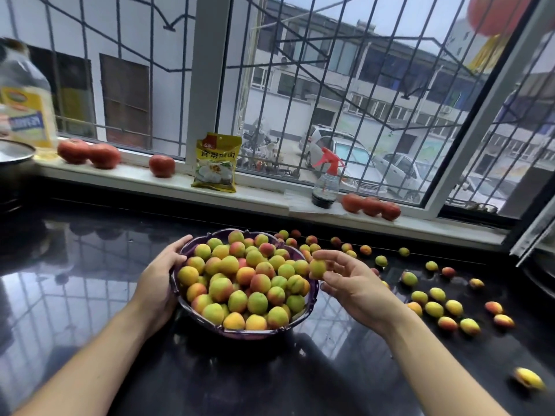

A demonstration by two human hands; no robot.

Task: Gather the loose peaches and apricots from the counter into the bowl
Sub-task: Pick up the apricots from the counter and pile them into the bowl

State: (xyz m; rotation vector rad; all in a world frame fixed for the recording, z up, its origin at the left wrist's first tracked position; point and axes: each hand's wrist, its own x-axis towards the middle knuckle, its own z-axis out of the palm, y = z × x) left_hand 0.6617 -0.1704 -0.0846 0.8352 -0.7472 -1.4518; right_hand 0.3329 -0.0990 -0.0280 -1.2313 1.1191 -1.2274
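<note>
On the dark glossy counter (90, 295), two bare forearms reach in from the near edge. The left hand (162, 277) lies against the left side of the purple bowl (312, 295), fingers curled over its scalloped rim. The bowl is heaped with green, yellow and red-blushed fruit (240, 283). The right hand (351, 280) hovers at the bowl's right rim, its thumb and fingertips pinching a small yellow-green apricot (317, 268), the other fingers loosely spread. To the right and beyond the bowl, loose peaches and apricots (435, 307) lie scattered over the counter, one apart at the near right (529, 379). Farther off, the windowsill (264, 199) carries tomatoes (162, 165), a yellow packet (216, 162), a spray bottle (326, 181) and, far left, an oil bottle (25, 100).
</note>
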